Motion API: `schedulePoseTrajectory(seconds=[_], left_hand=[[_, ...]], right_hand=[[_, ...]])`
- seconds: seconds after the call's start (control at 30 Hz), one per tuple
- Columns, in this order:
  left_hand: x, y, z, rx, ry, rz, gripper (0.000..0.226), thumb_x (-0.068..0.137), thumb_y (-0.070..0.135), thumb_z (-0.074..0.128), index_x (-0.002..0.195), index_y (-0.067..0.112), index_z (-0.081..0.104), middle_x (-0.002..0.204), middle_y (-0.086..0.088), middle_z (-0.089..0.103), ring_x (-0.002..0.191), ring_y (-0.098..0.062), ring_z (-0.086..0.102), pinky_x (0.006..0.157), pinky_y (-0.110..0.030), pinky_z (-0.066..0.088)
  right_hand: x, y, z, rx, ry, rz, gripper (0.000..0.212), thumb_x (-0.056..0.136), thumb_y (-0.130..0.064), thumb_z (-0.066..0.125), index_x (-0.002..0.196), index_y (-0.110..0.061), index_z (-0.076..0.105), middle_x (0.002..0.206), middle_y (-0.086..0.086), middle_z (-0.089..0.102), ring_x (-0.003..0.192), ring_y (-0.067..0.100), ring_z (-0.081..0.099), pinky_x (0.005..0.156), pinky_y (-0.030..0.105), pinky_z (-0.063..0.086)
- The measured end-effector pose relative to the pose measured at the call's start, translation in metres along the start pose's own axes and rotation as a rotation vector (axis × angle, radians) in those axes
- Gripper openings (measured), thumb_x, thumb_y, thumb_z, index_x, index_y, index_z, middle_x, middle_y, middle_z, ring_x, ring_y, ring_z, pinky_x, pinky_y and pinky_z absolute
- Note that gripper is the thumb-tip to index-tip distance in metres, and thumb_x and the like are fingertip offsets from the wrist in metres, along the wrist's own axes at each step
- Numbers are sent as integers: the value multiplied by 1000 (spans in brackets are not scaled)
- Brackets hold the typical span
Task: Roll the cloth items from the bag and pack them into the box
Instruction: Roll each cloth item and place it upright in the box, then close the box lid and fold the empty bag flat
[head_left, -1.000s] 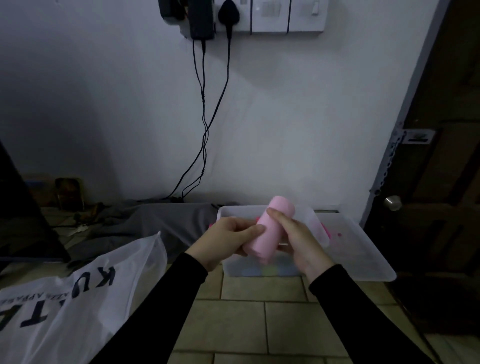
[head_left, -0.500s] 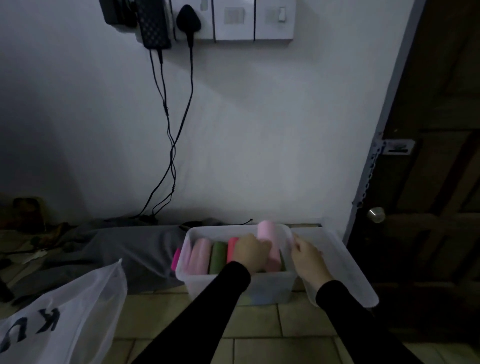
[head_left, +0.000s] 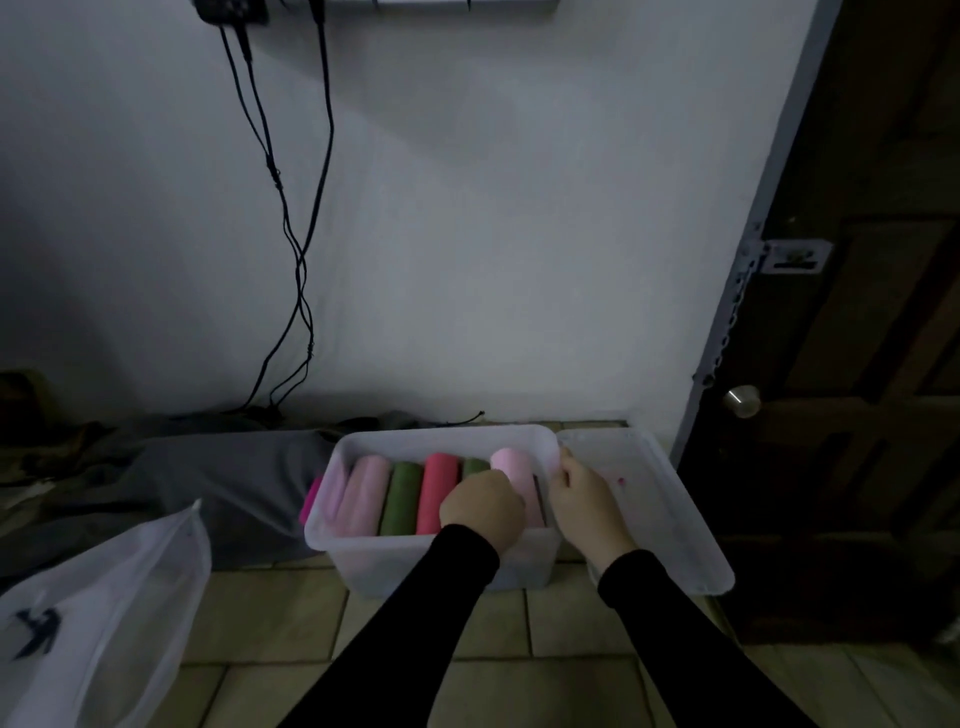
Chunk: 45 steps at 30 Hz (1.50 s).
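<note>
**A:** Where are the rolled cloths?

**B:** In the clear plastic box (head_left: 415, 556) on the tiled floor (head_left: 270, 613), near the white wall (head_left: 493, 234). They lie side by side: a light pink roll (head_left: 363, 493) at the left, then a green roll (head_left: 400, 499), a red roll (head_left: 439, 488), a second green roll (head_left: 474, 466) mostly hidden, and a pale pink roll (head_left: 514, 470) at the right end. Something bright pink (head_left: 310, 501) shows through the box's left wall.

**A:** And the hands?

**B:** The left hand (head_left: 480, 512) is down in the box, knuckles up, fingers curled over the near end of the pale pink roll. Whether it actually grips the roll I cannot tell; the fingertips are hidden. The right hand (head_left: 587, 501) is at the box's right rim, fingers bent against that edge, just beside the same roll. The two hands are close but apart, both in black sleeves.

**A:** What else is around?

**B:** The lid (head_left: 670, 519) lies to the right, touching the box. A white plastic bag (head_left: 104, 623) with dark print sits near left. Grey fabric (head_left: 218, 478) lies on the floor left of the box, black cables (head_left: 296, 234) hang down the wall, and a dark door (head_left: 857, 364) with a round knob (head_left: 742, 400) stands at right.
</note>
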<state>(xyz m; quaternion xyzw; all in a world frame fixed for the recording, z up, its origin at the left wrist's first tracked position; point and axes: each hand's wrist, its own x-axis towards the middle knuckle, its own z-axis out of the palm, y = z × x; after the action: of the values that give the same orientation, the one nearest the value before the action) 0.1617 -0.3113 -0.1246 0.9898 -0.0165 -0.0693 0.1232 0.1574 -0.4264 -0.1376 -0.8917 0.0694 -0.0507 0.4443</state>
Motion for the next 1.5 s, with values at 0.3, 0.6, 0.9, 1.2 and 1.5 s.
schedulePoseTrajectory(seconds=[0.3,0.6,0.9,1.2,1.5], left_hand=[[1,0,-8,75,-52,5,39,100,25,41,124,-3,53,130,-19,56,122,-32,52,100,-35,40],[-41,26,-3,-74,569,357,18,87,27,55,91,18,70,89,-1,62,69,-22,65,50,-26,43],[-54,102,58,247,75,670,33,95,32,50,124,19,56,120,-6,54,108,-29,55,85,-40,51],[-27,102,90,318,-41,560,23,98,21,42,115,12,56,118,-10,52,104,-32,57,80,-41,47],[-50,75,79,-125,257,558,32,92,4,45,123,9,49,114,-9,64,96,-26,65,81,-32,52]], right_hand=[[-4,-5,-7,37,-78,19,46,101,-16,31,146,-14,34,140,13,51,125,29,49,99,30,39],[13,40,-68,74,46,-73,30,98,-23,46,119,-11,64,112,1,65,103,14,59,84,19,39],[60,122,-124,-76,27,189,32,94,-19,48,121,-8,63,128,10,60,117,28,55,98,33,43],[80,147,-109,-229,-108,336,23,94,-17,50,81,-1,60,80,12,56,75,27,55,60,27,42],[86,92,-132,630,-39,364,8,80,-12,56,72,-11,58,68,10,55,58,19,52,50,20,43]])
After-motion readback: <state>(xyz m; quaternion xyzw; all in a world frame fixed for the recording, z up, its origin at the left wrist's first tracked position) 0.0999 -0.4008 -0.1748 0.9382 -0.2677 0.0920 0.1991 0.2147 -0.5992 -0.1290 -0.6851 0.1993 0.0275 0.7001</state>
